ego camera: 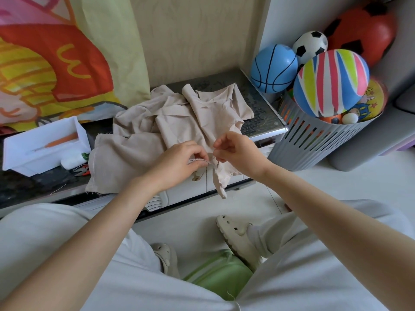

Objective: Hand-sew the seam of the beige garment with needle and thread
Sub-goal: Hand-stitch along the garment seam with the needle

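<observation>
My left hand (179,163) pinches the seam edge of the crumpled beige cloth garment (143,140) at the front lip of the dark speckled counter (262,108), and that seam runs rightward to my right hand (235,151) just beside it, whose fingertips are closed on what I judge is the needle, too fine to make out.

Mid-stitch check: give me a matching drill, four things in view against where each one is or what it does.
1 garment
2 tray
3 striped ball
4 left hand

A in the basket
B pinches the seam
C holds an orange tool
D lies on the counter

Pairs: 1-D, 2-C, 3-A, 4-B
</observation>
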